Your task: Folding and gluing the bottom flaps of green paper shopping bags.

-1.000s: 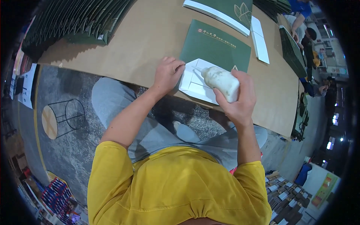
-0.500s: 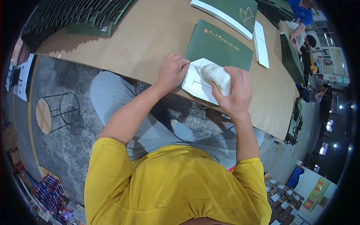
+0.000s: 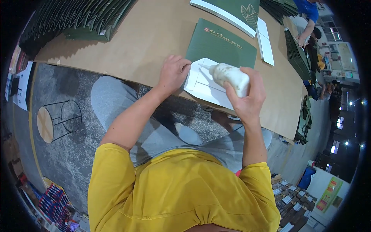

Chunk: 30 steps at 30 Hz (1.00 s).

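Half the white card (image 3: pixel 206 87) hidden.

My left hand (image 3: pixel 174 73) presses the left edge of the folded white paper sheet (image 3: pixel 205 83), and my right hand (image 3: pixel 247 98) tips the white squeeze bottle (image 3: pixel 230 75) over it, so the middle of that sheet is covered. Just behind it lies a flat dark green card folder (image 3: pixel 220 44), blocking the way forward. To the left, the bare brown table top (image 3: pixel 127 38) is open until the fanned stack of dark green folders (image 3: pixel 73 17).
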Each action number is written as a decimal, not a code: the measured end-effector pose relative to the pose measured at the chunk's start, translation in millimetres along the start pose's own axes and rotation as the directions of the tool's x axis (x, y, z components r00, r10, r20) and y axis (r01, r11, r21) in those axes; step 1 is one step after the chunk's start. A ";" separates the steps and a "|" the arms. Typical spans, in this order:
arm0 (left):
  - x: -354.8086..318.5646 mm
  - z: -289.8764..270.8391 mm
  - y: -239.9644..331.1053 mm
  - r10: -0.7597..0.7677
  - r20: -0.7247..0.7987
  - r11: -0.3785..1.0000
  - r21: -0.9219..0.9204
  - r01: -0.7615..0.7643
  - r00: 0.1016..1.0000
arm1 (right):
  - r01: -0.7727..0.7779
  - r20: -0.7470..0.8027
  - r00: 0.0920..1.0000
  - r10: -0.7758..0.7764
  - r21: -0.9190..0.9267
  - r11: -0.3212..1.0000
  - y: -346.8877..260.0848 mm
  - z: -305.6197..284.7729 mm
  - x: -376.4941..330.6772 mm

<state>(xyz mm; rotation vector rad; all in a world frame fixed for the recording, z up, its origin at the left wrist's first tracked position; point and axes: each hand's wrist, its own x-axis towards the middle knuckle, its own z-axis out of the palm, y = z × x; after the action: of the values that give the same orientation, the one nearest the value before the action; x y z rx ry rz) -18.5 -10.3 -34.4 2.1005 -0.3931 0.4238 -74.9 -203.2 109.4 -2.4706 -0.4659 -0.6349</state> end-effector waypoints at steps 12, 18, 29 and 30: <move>0.7 -2.2 -5.6 0.057 0.022 0.998 0.004 -0.058 0.998 | -0.392 -0.228 0.868 0.441 0.229 0.891 18.5 -56.2 -26.5; 3.9 -3.1 -1.0 0.024 0.025 1.000 0.010 -0.024 0.999 | -0.479 -0.301 0.842 0.449 -0.033 0.877 33.7 -103.0 -74.4; 1.9 -1.7 -1.9 -0.010 0.033 1.000 0.009 0.009 0.999 | -0.352 -0.240 0.922 0.302 -0.203 0.914 49.8 -80.3 -78.4; 2.2 -1.8 -1.7 -0.010 0.034 1.000 0.010 0.010 0.999 | -0.349 -0.238 0.925 0.296 -0.231 0.908 51.2 -78.9 -77.8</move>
<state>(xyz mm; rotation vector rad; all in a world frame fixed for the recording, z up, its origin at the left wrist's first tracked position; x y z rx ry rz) -16.1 -8.2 -33.8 2.1206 -0.4012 0.3854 -143.4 -304.2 105.8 -2.6160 0.1206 -0.8367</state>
